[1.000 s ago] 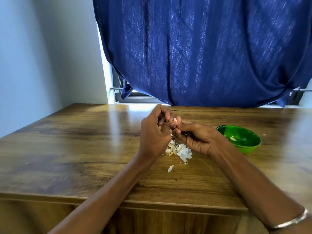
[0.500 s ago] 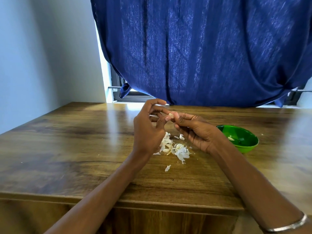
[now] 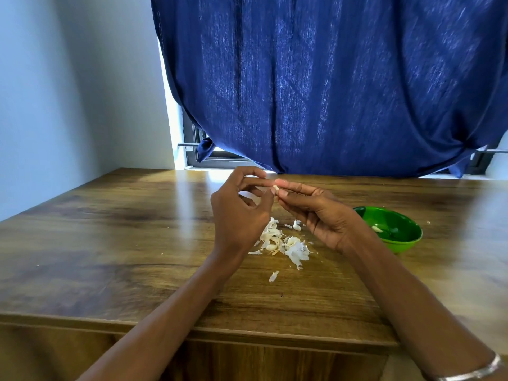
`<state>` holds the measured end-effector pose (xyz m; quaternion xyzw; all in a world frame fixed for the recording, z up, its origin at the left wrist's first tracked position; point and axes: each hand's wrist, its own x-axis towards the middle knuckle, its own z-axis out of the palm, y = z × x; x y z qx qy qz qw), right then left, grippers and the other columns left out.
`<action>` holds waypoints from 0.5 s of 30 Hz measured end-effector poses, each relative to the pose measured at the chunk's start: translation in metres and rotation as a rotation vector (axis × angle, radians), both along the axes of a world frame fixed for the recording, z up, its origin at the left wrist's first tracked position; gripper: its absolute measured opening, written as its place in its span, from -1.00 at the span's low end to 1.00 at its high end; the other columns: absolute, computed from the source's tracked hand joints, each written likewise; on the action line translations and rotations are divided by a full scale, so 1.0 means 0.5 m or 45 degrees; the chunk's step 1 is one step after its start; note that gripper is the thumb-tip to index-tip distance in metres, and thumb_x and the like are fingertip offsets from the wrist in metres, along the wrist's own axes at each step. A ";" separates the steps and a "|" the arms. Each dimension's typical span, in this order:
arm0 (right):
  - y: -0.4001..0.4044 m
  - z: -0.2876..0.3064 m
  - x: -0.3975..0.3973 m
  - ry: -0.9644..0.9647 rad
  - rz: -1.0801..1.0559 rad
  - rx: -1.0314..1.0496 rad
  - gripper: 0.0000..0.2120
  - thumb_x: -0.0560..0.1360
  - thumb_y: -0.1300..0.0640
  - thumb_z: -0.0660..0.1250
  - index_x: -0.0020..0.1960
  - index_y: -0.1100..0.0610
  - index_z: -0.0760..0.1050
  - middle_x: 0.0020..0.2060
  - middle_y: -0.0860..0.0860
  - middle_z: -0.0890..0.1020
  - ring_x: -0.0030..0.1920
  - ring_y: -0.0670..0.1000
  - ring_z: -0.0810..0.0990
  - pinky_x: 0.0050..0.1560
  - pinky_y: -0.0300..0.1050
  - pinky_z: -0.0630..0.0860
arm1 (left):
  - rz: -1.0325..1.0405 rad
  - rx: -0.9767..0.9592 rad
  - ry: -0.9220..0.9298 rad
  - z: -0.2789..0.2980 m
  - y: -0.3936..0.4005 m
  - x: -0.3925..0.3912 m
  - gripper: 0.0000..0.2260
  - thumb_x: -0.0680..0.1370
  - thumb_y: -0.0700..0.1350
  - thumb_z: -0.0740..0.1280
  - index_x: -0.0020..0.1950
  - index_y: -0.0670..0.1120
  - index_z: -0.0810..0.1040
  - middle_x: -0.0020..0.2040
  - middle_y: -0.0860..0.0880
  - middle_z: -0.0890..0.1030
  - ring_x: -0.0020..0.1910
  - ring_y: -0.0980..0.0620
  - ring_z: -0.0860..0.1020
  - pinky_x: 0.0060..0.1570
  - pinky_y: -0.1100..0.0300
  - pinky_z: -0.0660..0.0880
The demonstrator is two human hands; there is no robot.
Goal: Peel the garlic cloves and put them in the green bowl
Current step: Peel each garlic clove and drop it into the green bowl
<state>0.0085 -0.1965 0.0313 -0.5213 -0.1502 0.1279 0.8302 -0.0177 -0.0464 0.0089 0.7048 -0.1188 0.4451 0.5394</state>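
Since a second ago both hands have risen off the peel pile. On the wooden table [image 3: 115,243], the green bowl [image 3: 400,244] sits right of the garlic skins [image 3: 286,243]. Left hand [image 3: 239,213] and right hand [image 3: 324,213] together pinch one garlic clove [image 3: 276,189] at their fingertips, above the pile.

Daylight enters from the far window gap beside the blue curtain [image 3: 330,78], throwing bright glare on the far table [image 3: 110,243]. Wide-angle bending curves the edges; near forearms look soft.
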 end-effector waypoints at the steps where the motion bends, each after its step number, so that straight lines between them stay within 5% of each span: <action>1: 0.000 0.000 0.000 -0.007 -0.003 -0.003 -0.66 0.31 0.36 0.43 0.09 0.25 0.65 -0.01 0.16 0.73 -0.04 -0.01 0.73 -0.03 -0.27 0.65 | 0.014 0.000 0.001 0.000 0.000 0.000 -0.79 0.45 -0.26 0.54 0.02 -0.07 0.63 -0.16 0.16 0.70 -0.24 0.15 0.67 -0.29 0.23 0.61; 15: 0.002 -0.002 -0.003 -0.137 -0.114 -0.152 -0.63 0.21 0.34 0.49 0.02 0.23 0.65 -0.08 0.14 0.74 -0.07 0.02 0.74 -0.12 -0.26 0.65 | 0.042 0.042 0.092 0.000 0.006 0.000 -0.92 0.46 -0.20 0.52 -0.10 -0.03 0.74 -0.18 0.16 0.72 -0.17 0.21 0.67 -0.06 0.11 0.65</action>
